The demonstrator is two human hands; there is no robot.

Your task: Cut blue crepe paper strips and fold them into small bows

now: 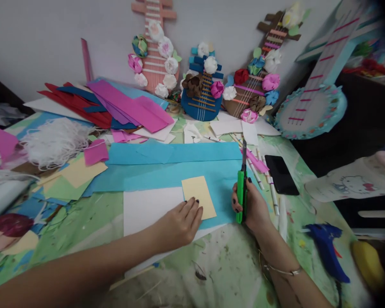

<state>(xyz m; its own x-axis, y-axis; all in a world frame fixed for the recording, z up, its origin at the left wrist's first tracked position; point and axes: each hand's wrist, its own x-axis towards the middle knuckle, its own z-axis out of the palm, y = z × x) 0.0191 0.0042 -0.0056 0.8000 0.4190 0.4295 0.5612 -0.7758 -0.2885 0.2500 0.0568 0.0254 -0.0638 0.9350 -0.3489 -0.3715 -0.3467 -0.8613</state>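
Yellow card (pixel 199 196), lying on blue paper (pixel 167 171): my left hand (pixel 179 224) is pressing it, fingers flat, while my right hand (pixel 255 209) is clenching a green utility knife (pixel 243 188) alongside; cutting likely requires blade alignment first.

1. The bench (pixel 231 265) wore a green, paint-blotched cover.
2. A white sheet (pixel 147 207) lay near its front, meeting wide blue paper (pixel 167 171) behind it.
3. A black phone (pixel 280 174) and a blue glue gun (pixel 327 250) lay to the right.
4. White thread (pixel 56 141) was heaped at the left.
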